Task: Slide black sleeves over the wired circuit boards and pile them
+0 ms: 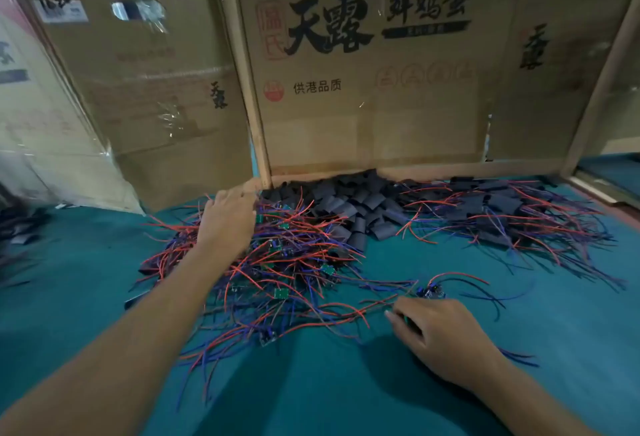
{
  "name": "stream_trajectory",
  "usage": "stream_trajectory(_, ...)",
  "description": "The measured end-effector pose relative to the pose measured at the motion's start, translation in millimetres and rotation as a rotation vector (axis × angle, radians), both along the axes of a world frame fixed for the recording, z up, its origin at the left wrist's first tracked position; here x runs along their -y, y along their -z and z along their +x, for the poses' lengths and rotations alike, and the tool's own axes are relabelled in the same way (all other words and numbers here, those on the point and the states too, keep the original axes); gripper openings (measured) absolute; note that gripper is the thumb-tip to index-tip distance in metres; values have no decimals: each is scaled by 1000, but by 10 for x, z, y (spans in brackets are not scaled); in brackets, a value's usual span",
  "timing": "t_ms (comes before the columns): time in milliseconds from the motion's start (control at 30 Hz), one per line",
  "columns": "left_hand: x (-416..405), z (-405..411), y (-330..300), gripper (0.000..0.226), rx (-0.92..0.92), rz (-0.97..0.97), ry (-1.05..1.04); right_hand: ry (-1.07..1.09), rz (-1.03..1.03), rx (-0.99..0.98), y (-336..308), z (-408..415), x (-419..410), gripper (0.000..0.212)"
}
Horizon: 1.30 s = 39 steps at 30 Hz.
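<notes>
One wired circuit board point(431, 292) lies on the green table point(519, 349), pinched by the right hand point(440, 335). The left hand point(227, 219), fingers relaxed, reaches toward the heap of black sleeves point(363, 207). The step looks like fetching; next one sleeve must be taken and slid over this board.

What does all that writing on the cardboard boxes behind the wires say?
"天露", large black brush characters, on the middle cardboard box.
"供港品质", below, same box.
"天露", small and vertical, on the left box and the right box.
Seal stamps, banner text and the left box's white label: too blurred to read.
</notes>
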State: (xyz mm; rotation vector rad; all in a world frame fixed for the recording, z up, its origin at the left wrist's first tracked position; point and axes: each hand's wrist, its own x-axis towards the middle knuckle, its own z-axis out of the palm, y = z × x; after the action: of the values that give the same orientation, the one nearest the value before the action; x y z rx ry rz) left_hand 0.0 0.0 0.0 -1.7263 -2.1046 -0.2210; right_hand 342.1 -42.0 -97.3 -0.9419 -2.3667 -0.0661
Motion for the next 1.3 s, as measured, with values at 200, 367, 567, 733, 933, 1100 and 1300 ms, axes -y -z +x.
stream_trajectory(200, -67, -66, -51, 9, -166, -132, -34, -1, -77, -37, -54, 28, -29, 26)
stream_trajectory(367, -157, -94, -175, 19, -83, -348, 14, -4, -175, -29, -23, 53, -66, 31)
stream_trajectory(567, -103, -148, -310, 22, -87, -381, 10, 14, -216, -47, -78, 57, -49, 28)
stream_trajectory(733, -34, -137, -302, 29, -109, -430, 3, 8, -231, -33, -73, 59, -45, 30)
stream_trajectory(933, -57, -131, -393, 31, -164, -525, 33, -3, -211, -48, -52, 60, -49, 28)
stream_trajectory(1100, -28, -183, -371, 36, -118, -362, 60, -24, -226, -60, -32, 49, -89, 28)
stream_trajectory(1300, -107, -224, -257, 77, -94, -244, 178, -20, -253, -62, -16, 34, -113, 27)
